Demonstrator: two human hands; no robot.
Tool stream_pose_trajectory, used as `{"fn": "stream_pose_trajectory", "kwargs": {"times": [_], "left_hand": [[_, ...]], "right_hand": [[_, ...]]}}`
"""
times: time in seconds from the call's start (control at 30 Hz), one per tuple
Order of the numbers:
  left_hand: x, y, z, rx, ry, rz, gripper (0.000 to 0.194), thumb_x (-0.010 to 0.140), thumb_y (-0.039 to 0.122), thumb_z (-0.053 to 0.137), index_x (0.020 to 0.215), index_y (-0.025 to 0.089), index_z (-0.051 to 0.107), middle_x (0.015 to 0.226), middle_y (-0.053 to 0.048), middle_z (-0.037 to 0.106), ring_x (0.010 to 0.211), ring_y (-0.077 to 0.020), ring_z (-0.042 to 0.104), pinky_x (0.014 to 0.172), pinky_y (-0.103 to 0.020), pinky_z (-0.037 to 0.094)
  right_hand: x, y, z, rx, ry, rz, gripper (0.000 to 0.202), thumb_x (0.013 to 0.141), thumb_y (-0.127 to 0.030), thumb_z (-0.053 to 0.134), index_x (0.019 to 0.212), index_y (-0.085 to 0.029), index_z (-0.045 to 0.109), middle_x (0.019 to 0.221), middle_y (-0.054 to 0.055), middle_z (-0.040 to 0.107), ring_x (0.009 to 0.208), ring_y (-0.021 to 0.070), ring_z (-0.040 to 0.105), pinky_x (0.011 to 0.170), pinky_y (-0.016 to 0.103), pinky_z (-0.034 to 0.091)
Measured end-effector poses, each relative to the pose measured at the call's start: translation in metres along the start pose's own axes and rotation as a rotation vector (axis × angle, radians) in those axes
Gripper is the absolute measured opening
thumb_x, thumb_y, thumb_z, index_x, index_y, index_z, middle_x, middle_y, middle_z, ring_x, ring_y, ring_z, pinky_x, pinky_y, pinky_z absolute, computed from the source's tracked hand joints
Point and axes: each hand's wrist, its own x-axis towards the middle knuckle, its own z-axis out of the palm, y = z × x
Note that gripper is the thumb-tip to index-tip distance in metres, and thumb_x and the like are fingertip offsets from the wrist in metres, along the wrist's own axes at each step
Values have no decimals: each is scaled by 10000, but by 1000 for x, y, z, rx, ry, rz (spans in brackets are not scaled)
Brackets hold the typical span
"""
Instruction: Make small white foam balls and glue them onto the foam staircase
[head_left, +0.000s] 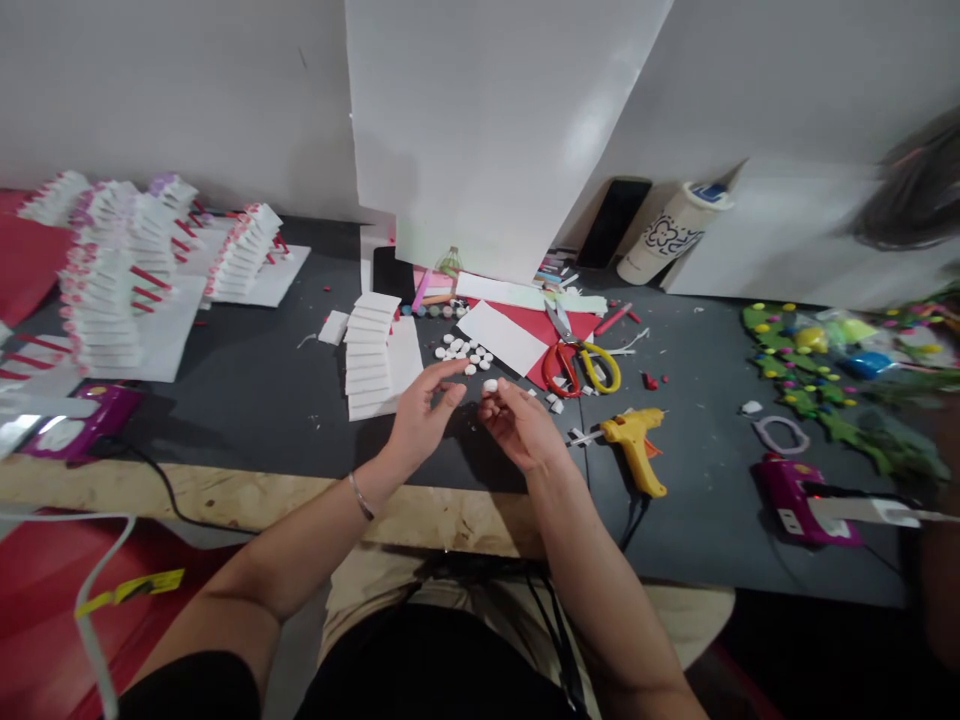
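My right hand [517,420] pinches a small white disc [490,386] between thumb and fingertips, just above the dark tabletop. Close to its left, my left hand [427,405] is held with thumb and fingers apart and nothing between them. The left fingertips are near a loose pile of small white discs [454,348]. Beside the left hand stands a stepped white card model [369,365] on a white base. A yellow hot glue gun [634,445] lies to the right of my right hand. Scissors [574,350] with red and yellow handles rest open beyond it.
Several finished-looking stepped models [105,300] stand at the left. Purple power strips [806,500] sit at both sides, with cords. At the back are a white cup [671,232], a phone [615,222] and a tall white board [495,120]. Green decorations [806,375] lie at right.
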Motion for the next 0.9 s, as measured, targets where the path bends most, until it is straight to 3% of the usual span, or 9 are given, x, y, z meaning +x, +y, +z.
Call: {"fn": "stream_pose_trajectory", "kwargs": {"times": [0.13, 0.23, 0.33, 0.43, 0.53, 0.7, 0.8, 0.9], "left_hand": [[4, -4, -5, 63, 67, 53, 221, 920, 316, 552, 1031, 186, 691, 1056, -77, 720, 995, -181, 657, 867, -290, 514], [4, -7, -4, 144, 55, 217, 201, 925, 321, 562, 1008, 189, 689, 1012, -69, 716, 931, -172, 661, 792, -289, 532], [2, -9, -3, 290, 23, 449, 199, 911, 328, 612, 1048, 203, 683, 1025, -71, 712, 956, -183, 653, 801, -316, 540], [-1, -11, -3, 407, 9, 625, 241, 898, 314, 642, 1116, 213, 663, 1029, -77, 717, 989, -201, 646, 839, -357, 539], [-2, -12, -5, 426, 14, 660, 271, 909, 284, 628, 1171, 212, 634, 1039, -83, 714, 955, -193, 653, 797, -345, 549], [-3, -9, -8, 427, 33, 738, 284, 914, 223, 616, 1198, 222, 616, 1023, -74, 710, 921, -175, 659, 759, -316, 555], [-3, -7, -8, 439, 44, 841, 272, 903, 171, 622, 1169, 223, 627, 1006, -65, 706, 932, -164, 653, 767, -302, 552], [-4, -7, -7, 448, 52, 894, 230, 897, 168, 633, 1116, 236, 649, 972, -50, 701, 913, -154, 651, 759, -294, 551]], "right_hand": [[0, -2, -2, 71, -22, 21, 345, 603, -416, 882, 691, -194, 634, 675, -30, 626, 580, 68, 531, 534, 196, 488], [-1, 1, -2, 44, -26, -57, 381, 594, -408, 886, 612, -195, 570, 633, -47, 604, 558, 63, 514, 535, 195, 472], [-3, 5, 0, -90, 16, -223, 378, 614, -418, 862, 595, -200, 554, 615, -58, 598, 555, 67, 517, 553, 205, 458], [-9, 7, 3, -325, 53, -463, 301, 674, -404, 818, 653, -207, 590, 741, -22, 669, 677, 111, 603, 652, 254, 495], [-16, 9, 3, -564, 39, -666, 220, 765, -363, 748, 718, -213, 595, 848, 20, 697, 821, 162, 652, 751, 312, 513], [-23, 7, -2, -783, -15, -898, 131, 835, -276, 695, 778, -227, 588, 898, 28, 704, 864, 175, 665, 808, 339, 503], [-24, 6, -3, -833, -38, -962, 116, 843, -244, 690, 787, -235, 588, 893, 18, 706, 852, 168, 665, 794, 325, 503], [-23, 6, -2, -797, -50, -936, 127, 835, -239, 699, 778, -234, 586, 894, 18, 706, 848, 164, 664, 784, 318, 505]]}}
